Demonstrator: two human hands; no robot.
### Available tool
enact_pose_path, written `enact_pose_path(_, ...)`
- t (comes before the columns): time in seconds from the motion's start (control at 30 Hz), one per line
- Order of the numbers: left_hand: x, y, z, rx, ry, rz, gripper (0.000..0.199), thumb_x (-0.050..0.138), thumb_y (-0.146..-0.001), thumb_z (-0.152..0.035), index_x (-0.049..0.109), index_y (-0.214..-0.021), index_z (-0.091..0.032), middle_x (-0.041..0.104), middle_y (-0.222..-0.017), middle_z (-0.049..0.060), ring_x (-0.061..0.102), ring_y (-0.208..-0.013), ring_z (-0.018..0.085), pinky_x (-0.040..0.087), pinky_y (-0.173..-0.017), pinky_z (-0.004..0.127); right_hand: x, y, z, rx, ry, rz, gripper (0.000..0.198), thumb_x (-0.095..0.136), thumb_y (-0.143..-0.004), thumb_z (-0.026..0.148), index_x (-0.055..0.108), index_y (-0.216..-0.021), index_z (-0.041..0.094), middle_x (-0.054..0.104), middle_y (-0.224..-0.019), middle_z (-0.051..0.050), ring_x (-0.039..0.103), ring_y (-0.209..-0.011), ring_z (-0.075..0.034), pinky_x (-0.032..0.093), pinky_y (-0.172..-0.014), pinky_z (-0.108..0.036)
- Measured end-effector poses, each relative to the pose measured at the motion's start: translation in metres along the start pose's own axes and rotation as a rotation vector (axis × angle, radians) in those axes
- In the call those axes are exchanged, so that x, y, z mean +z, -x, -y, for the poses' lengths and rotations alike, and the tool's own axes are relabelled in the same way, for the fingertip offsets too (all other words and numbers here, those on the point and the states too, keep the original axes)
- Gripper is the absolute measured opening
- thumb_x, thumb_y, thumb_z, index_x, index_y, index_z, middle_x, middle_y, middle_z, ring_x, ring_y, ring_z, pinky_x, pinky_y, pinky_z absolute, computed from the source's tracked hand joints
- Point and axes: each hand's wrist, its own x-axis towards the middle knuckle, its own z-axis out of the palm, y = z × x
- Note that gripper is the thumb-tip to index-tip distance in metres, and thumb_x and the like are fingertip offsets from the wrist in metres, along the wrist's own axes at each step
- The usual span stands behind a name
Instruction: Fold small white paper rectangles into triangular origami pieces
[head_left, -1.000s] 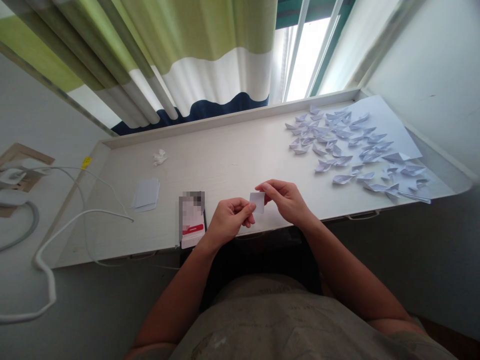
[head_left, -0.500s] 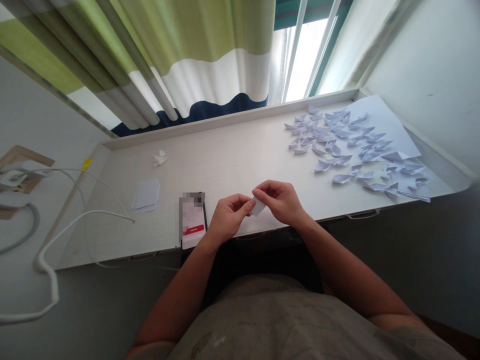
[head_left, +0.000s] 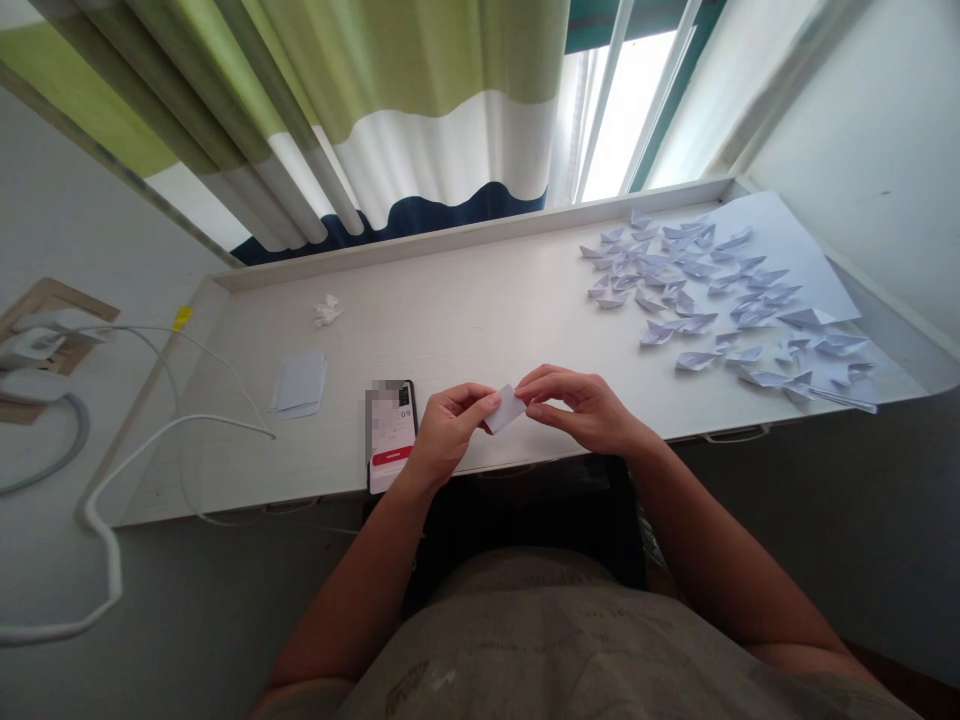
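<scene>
A small folded piece of white paper (head_left: 505,410) is held up over the front edge of the desk. My left hand (head_left: 452,428) pinches its left side between thumb and fingers. At the paper's right corner, the fingertips and thumb of my right hand (head_left: 581,408) close around the edge, with a small gap between thumb and index finger further back. Many folded paper boats (head_left: 679,268) lie spread over the right part of the desk.
A stack of white paper slips (head_left: 300,384) lies on the left, with a crumpled tissue (head_left: 327,311) behind it. A phone (head_left: 392,437) rests by my left wrist. White cables (head_left: 187,425) cross the left end. A larger white sheet (head_left: 787,245) lies under some boats.
The folded paper now shows more of its face. My right hand has shifted right, to the paper's corner, its thumb and index finger a little further apart. The camera view has shifted slightly.
</scene>
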Motion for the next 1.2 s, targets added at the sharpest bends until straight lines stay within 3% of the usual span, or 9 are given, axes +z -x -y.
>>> enact_pose_path(0.23,-0.002,0.003,0.0,0.099,-0.153,0.023,0.019,0.089,-0.08,-0.037,0.085,-0.082,-0.018,0.079,-0.075,0.003,0.067,-0.068,0.014,0.055,-0.067,0.027,-0.001,0.002,0.004,0.02,-0.02,0.068,0.026,0.082,-0.095,0.035,0.079,-0.118,0.023,0.08,-0.113,-0.008,0.076,-0.103,-0.022,0.064,-0.092,-0.039)
enact_pose_path(0.43,0.004,0.009,0.0,0.065,-0.142,0.091,0.027,0.09,-0.082,-0.045,0.088,-0.089,-0.02,0.083,-0.083,0.006,0.072,-0.071,0.017,0.062,-0.069,0.031,0.008,0.002,0.001,0.084,-0.009,-0.041,0.054,0.093,-0.084,0.043,0.073,-0.131,0.026,0.081,-0.112,-0.007,0.077,-0.098,-0.023,0.063,-0.09,-0.039)
enact_pose_path(0.67,0.008,0.015,0.003,-0.001,-0.056,0.149,0.041,0.088,-0.082,-0.056,0.087,-0.095,-0.018,0.085,-0.093,0.01,0.079,-0.086,0.024,0.069,-0.07,0.035,0.012,0.002,0.006,0.117,0.051,-0.045,0.04,0.092,-0.083,0.046,0.08,-0.114,0.023,0.083,-0.111,-0.008,0.077,-0.104,-0.025,0.059,-0.094,-0.04)
enact_pose_path(1.03,0.006,0.014,0.004,-0.055,-0.091,0.158,0.041,0.093,-0.078,-0.054,0.084,-0.093,-0.016,0.085,-0.088,0.01,0.081,-0.078,0.023,0.067,-0.075,0.034,0.016,0.001,0.009,0.16,0.009,-0.011,0.036,0.087,-0.088,0.051,0.081,-0.102,0.019,0.08,-0.08,-0.003,0.073,-0.07,-0.018,0.058,-0.081,-0.038)
enact_pose_path(1.2,0.007,0.011,0.003,-0.061,-0.116,0.139,0.042,0.091,-0.079,-0.056,0.082,-0.087,-0.016,0.083,-0.083,0.008,0.079,-0.077,0.022,0.066,-0.073,0.033,0.017,0.0,0.009,0.145,0.093,-0.034,0.028,0.084,-0.09,0.046,0.083,-0.101,0.02,0.081,-0.086,-0.004,0.073,-0.081,-0.02,0.057,-0.085,-0.037)
